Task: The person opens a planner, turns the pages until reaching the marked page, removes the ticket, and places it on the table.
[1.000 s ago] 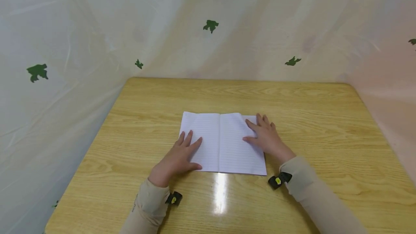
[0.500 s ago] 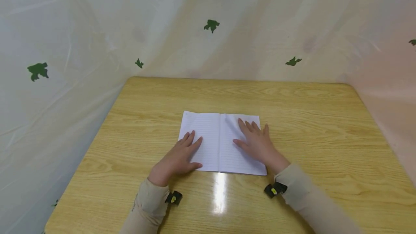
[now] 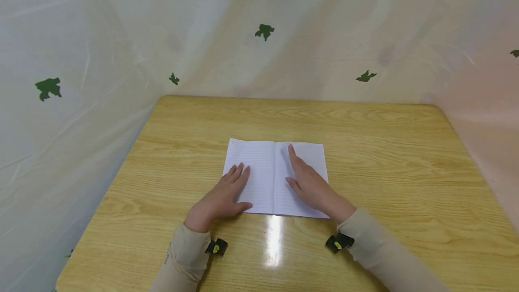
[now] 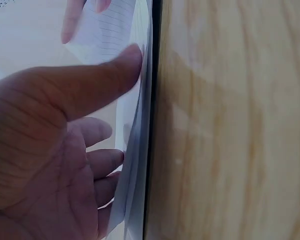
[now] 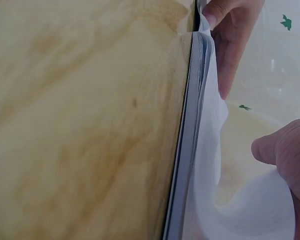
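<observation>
An open notebook [image 3: 261, 188] with lined white pages lies on the wooden table. My left hand [image 3: 223, 195] rests on its left page, fingers spread; in the left wrist view the thumb [image 4: 115, 70] touches the paper near the lower edge. Over the right page is my right hand [image 3: 312, 186], tilted on its side with the index finger extended toward the top. In the right wrist view a loose page [image 5: 255, 212] bows upward against that hand's fingers, while its thumb [image 5: 270, 147] stands apart from the paper. Most of the right fingers are hidden behind the hand.
The wooden table [image 3: 385, 157] extends around the notebook on all sides. A pale curtain [image 3: 316, 48] with green bird shapes hangs behind it and along both sides. Each sleeve carries a small black strap [image 3: 216, 247] near the wrist.
My right hand has moved left from the right page's outer edge toward the centre fold, turning onto its side, with the page's outer part pushed along. My left hand has stayed nearly still.
</observation>
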Demonstrator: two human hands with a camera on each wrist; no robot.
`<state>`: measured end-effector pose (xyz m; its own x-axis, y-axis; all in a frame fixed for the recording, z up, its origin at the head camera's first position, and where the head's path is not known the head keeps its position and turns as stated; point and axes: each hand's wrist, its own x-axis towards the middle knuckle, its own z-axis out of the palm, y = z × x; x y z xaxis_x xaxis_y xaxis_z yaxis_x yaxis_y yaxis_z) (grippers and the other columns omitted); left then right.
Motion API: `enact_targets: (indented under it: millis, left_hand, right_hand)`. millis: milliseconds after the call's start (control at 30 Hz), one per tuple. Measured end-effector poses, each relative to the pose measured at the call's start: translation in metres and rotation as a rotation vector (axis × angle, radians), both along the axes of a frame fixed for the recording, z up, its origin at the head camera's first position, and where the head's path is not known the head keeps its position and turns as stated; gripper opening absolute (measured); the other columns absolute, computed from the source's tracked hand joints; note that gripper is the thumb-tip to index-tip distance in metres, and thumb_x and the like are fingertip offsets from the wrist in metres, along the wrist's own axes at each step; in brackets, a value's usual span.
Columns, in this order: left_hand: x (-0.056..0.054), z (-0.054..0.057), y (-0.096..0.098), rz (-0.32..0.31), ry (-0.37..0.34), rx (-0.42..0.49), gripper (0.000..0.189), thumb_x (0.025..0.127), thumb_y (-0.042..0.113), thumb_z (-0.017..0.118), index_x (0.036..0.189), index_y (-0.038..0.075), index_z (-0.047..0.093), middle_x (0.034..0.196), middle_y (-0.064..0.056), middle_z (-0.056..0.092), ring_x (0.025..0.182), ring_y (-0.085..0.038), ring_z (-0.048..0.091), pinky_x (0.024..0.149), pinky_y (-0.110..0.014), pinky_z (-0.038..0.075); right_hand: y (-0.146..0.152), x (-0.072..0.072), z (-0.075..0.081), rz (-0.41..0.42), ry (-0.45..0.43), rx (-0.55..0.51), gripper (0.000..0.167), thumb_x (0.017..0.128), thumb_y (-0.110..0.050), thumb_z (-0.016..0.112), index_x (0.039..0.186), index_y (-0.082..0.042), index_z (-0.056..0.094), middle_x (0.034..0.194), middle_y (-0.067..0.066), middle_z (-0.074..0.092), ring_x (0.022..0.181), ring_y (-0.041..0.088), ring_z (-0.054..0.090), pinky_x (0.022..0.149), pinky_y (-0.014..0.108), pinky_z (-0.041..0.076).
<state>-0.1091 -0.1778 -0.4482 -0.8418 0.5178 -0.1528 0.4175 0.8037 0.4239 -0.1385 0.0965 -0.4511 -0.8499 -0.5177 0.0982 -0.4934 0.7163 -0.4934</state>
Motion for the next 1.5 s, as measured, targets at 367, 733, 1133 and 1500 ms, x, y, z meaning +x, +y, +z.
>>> enact_targets:
  millis: [367,733,1133,1500]
  left_hand:
    - [-0.002,-0.004,0.000,0.026,0.018,0.075,0.098,0.092,0.044,0.064,0.154,-0.004,0.005,0.161,-0.019,0.007,0.147,-0.038,0.010,0.118,-0.046,0.014]
    - [-0.002,0.000,0.002,0.058,0.021,0.103,0.103,0.090,0.050,0.064,0.155,-0.001,0.002,0.160,-0.021,0.007,0.147,-0.033,0.012,0.116,-0.047,0.020]
    - [-0.005,-0.004,0.003,0.088,-0.002,0.103,0.108,0.086,0.062,0.062,0.157,0.010,-0.002,0.160,-0.021,-0.003,0.145,-0.036,0.014,0.113,-0.050,0.027]
    - [-0.004,-0.003,0.003,0.070,0.026,0.104,0.108,0.082,0.060,0.068,0.157,0.009,0.008,0.160,-0.024,-0.006,0.147,-0.036,0.006,0.113,-0.050,0.026]
  right_hand:
    - [-0.007,0.012,-0.001,0.076,-0.027,0.027,0.085,0.099,-0.035,0.056,0.155,0.000,0.002,0.160,0.020,0.011,0.144,0.045,0.012,0.115,0.052,0.019]
    - [-0.015,0.022,0.003,0.091,-0.031,0.058,0.080,0.097,-0.043,0.056,0.153,0.003,0.021,0.157,0.028,0.014,0.142,0.052,0.012,0.113,0.058,0.021]
    - [-0.023,0.029,0.002,0.140,-0.023,0.085,0.073,0.097,-0.044,0.056,0.150,0.002,0.033,0.158,0.026,0.013,0.143,0.048,0.010,0.111,0.059,0.025]
    - [-0.029,0.034,0.001,0.155,-0.057,0.051,0.074,0.097,-0.044,0.057,0.151,0.000,0.032,0.158,0.029,0.005,0.145,0.043,0.007,0.111,0.055,0.027]
